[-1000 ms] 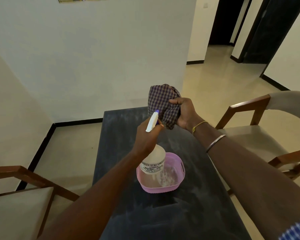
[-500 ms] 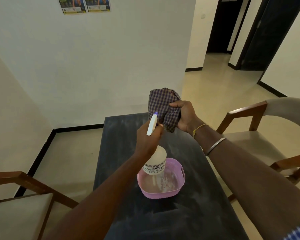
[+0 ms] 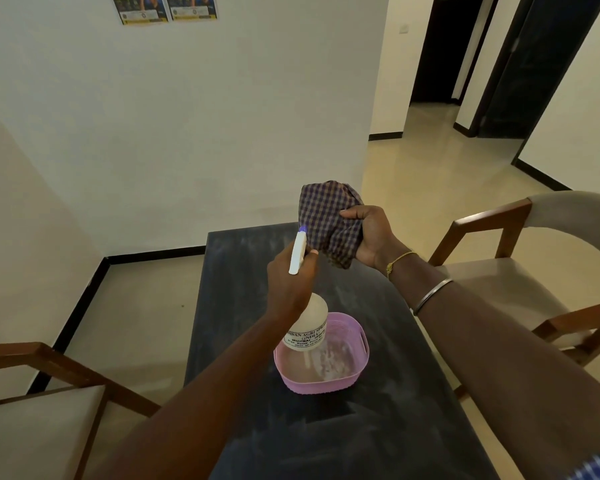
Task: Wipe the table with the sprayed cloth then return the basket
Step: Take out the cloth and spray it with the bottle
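A purple-and-white checked cotton cloth (image 3: pixel 329 221) is bunched into a loose ball, its folds gathered and its lower edge hanging in a rumpled corner. The right hand (image 3: pixel 369 237) is closed around the cloth from the right side, holding it up in the air above the far half of the dark grey, dust-streaked rectangular table (image 3: pixel 395 427).

The left hand (image 3: pixel 290 284) is wrapped around the neck of a white translucent plastic spray bottle (image 3: pixel 309 322), a fingertip on the trigger. The long white spray head, tipped with a small purple nozzle, points at the cloth and sits just beside it. The bottle's white label carries black print; "AGRI" and "MUMBAI" can be read, while the rest is partly hidden or too small.

Below the bottle, a pink plastic basket with rounded corners and slot handles (image 3: pixel 359 362) stands on the table near its middle.

2 wooden armchairs with beige cushions flank the table. 2 posters (image 3: pixel 165 8) hang high on the white wall, their text unreadable.
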